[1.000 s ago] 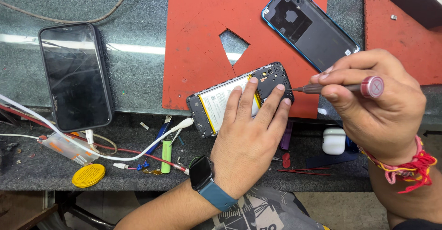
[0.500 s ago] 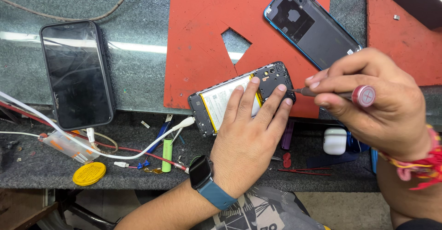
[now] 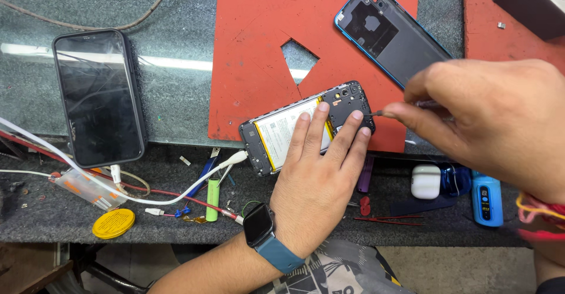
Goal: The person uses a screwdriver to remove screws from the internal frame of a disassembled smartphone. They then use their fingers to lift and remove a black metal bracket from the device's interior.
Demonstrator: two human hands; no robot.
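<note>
The left hand (image 3: 315, 194) lies flat, fingers spread, on an opened phone (image 3: 306, 127) with its back removed, pressing it onto the lower edge of a red mat (image 3: 259, 52) where the mat meets the front of the counter (image 3: 176, 64). The phone's pale battery shows beside the fingers, and its dark upper board sits under the fingertips. The right hand (image 3: 488, 123) is closed around a thin screwdriver (image 3: 382, 114), pinched between thumb and fingers; the tip points at the phone's top right corner and seems to hover just beside it, though the blur makes contact hard to judge. A blue-edged back cover (image 3: 391, 32) lies inside up on the mat, well apart from the opened phone. To the left a dark phone in a case (image 3: 99, 97) rests on the counter. On the lower ledge lie a white cable (image 3: 118, 188), a green cylinder (image 3: 212, 200), a yellow round tin (image 3: 113, 223), a white earbud case (image 3: 425, 181) and a small blue device (image 3: 487, 198). A smartwatch (image 3: 259, 224) with a blue strap sits on the left wrist.
</note>
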